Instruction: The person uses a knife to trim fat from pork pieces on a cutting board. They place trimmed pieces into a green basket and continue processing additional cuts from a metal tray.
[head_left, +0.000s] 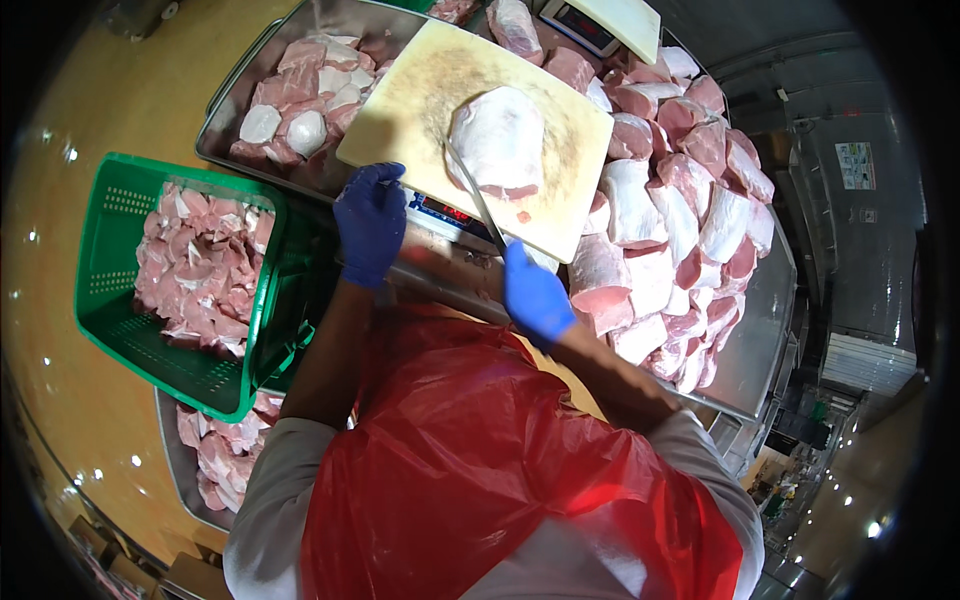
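Red apron (470, 450) nearest; steel table (750, 340) bears cutting board (420, 110), meat piles (680, 200).

One head-worn fisheye view looks steeply down, close over the cutting board (470, 110) and steel table (750, 340).

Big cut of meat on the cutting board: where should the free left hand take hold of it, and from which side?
Probably the far-left top of the meat cut, coming in from the left. It lies flat, fat side up, on the cutting board, and the knife in the right hand meets its near edge, so that side keeps fingers off the blade. The left hand already rests at the board's left edge.
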